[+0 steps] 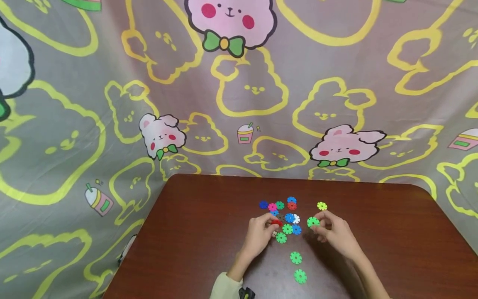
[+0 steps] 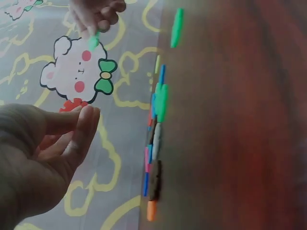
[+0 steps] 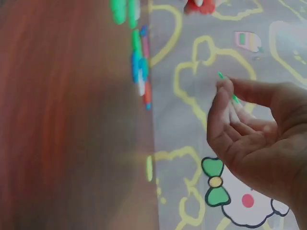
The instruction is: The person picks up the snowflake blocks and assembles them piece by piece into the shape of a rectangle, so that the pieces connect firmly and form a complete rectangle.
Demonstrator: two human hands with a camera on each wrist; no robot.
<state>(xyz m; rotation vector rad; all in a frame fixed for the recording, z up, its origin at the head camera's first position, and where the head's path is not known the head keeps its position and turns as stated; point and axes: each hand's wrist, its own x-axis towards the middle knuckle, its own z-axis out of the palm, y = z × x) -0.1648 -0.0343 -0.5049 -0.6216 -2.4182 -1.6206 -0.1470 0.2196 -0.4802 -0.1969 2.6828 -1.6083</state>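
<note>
While a grey curtain (image 1: 231, 166) printed with cartoon animals and drink cups fills the background, a dark reddish-brown table (image 1: 179, 249) spreads out below it. Two bare hands reach over the table, both raised off its surface. The left hand (image 1: 259, 233) pinches a red notched disc (image 1: 276, 223) between thumb and fingers; the right hand (image 1: 339, 235) pinches a bright green disc (image 1: 313, 222) near its rim. Between and beyond them lies a cluster of coloured discs (image 1: 287, 229), some overlapping. A yellow disc (image 1: 322, 206) sits just beyond the right hand, and two green pieces (image 1: 296, 258) lie nearer the viewer. As for progress, it looks early: two discs are lifted but held apart, not joined, and the others lie on the tabletop. Whether any overlapping ones are linked cannot be told. No brand, label or writing is readable.
</note>
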